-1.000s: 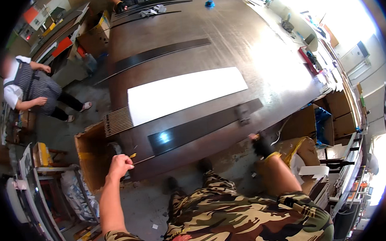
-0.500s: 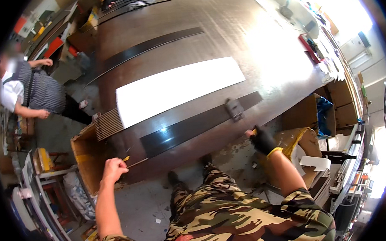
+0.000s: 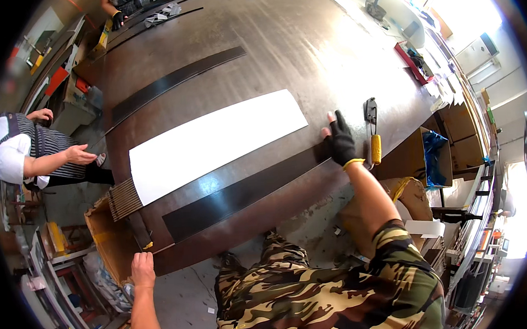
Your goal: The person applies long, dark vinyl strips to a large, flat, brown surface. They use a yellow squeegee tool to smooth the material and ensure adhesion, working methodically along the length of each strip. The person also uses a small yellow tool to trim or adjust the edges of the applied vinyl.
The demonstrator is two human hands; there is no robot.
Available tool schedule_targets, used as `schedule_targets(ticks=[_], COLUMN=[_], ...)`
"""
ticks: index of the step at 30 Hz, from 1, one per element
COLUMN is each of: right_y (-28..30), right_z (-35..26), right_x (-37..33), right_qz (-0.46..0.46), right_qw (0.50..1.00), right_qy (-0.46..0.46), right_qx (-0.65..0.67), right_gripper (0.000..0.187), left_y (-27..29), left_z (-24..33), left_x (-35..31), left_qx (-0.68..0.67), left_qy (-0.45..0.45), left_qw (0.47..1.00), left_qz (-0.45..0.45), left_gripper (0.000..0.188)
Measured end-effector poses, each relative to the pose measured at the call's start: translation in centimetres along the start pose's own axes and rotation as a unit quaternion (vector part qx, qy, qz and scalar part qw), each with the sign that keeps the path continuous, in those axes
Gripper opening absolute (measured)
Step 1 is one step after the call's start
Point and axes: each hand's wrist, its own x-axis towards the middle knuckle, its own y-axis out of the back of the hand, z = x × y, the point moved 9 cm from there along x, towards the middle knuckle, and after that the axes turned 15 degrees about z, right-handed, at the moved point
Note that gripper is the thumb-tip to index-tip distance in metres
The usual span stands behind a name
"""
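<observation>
My left hand (image 3: 143,270) is at the table's near left corner, beside the cardboard box. Its fingers are pinched together, and what they hold, if anything, is hidden. A small yellow-tipped piece (image 3: 148,245) lies just beyond them. In a black fingerless glove, my right hand (image 3: 340,142) spreads its fingers over the right end of a long dark strip (image 3: 241,192). To its right lies a hand roller (image 3: 376,149) with a yellow handle, apart from the hand. A white sheet (image 3: 221,146) lies beyond the strip.
The brown table (image 3: 270,41) carries another dark strip (image 3: 177,83) farther back. An open cardboard box (image 3: 104,227) stands against its left edge. A person in a striped apron (image 3: 60,147) stands at the left; another person's gloved hand (image 3: 118,20) is at the far left. A red tray (image 3: 413,62) sits right.
My right hand has let go of the roller and moved up onto the strip's right end; the roller now lies farther right. My left hand has shifted down and left in the view.
</observation>
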Motion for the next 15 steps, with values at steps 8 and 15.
schedule_targets(ticks=[8, 15], right_y=[-4.7, -9.8], right_z=[-12.2, -39.8], right_x=[-6.6, -19.4], right_qz=[-0.029, -0.043], right_qw=[0.993, 0.979], right_qy=[0.055, 0.192], right_qx=[-0.101, 0.058], right_gripper=[0.07, 0.072], left_y=[0.2, 0.0], left_z=[0.1, -0.2], left_x=[-0.1, -0.9], left_qx=[-0.043, -0.071], left_qy=[-0.014, -0.025], left_qw=[0.998, 0.994], left_qz=[0.052, 0.08], left_gripper=[0.011, 0.008])
